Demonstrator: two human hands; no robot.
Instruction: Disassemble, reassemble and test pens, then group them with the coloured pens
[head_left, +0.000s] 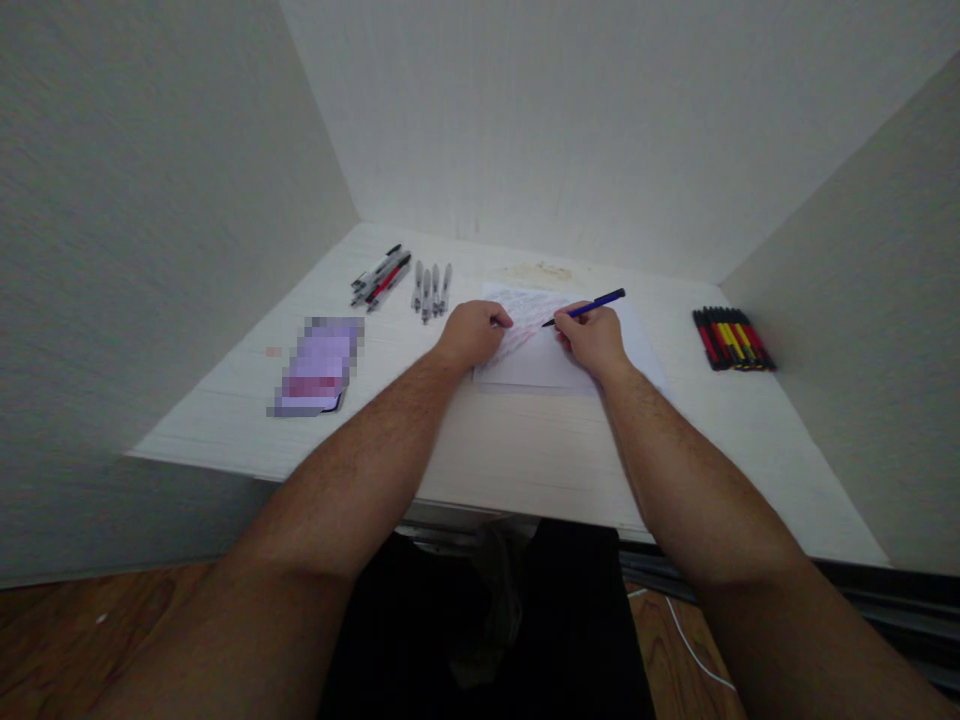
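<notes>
My right hand (598, 340) is closed around a blue pen (598, 304), its dark tip pointing down and left at the paper. A white sheet of paper (536, 372) lies on the desk under both hands, its upper left part covered with rows of faint dark and reddish marks. On the left edge of that sheet rests my left hand (472, 333), fingers curled in and nothing seen in them. Just left of it, several clear pens (432, 290) lie side by side.
Further left is a pile of clear and dark pens (382, 278) with a red one. A phone (319, 365) with a blurred screen lies nearer. Red, yellow and black pens (733, 340) sit in a row at the right. Pale panels (600, 130) enclose the desk (525, 450).
</notes>
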